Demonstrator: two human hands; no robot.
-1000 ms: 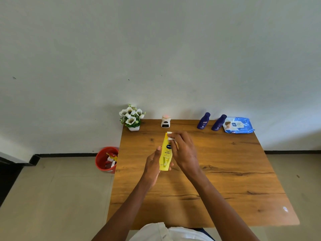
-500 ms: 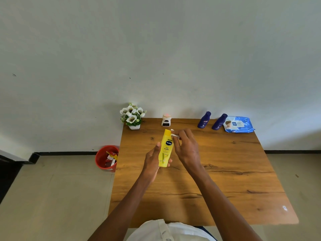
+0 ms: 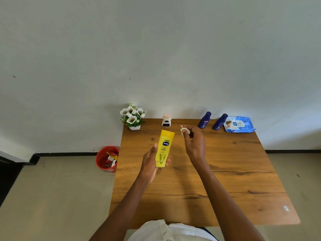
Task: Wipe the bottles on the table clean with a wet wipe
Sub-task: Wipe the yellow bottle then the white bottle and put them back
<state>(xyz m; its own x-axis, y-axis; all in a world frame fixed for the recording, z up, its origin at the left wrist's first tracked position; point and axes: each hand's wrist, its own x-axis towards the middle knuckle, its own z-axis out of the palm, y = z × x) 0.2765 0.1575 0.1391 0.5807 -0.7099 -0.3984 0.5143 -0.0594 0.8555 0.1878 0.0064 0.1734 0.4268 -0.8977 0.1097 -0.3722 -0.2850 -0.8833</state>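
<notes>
Right now I see my left hand [image 3: 150, 162] gripping the yellow bottle [image 3: 164, 149] upright above the table [image 3: 225, 180]. At its two o'clock, apart from it, my right hand [image 3: 195, 145] pinches a crumpled wet wipe [image 3: 184, 130]. Two blue bottles [image 3: 204, 120] stand at one o'clock.

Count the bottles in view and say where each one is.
3. The yellow bottle is held above the table in the left hand. Two dark blue bottles stand side by side at the far edge, left of the wipes pack. None seem hidden.
</notes>
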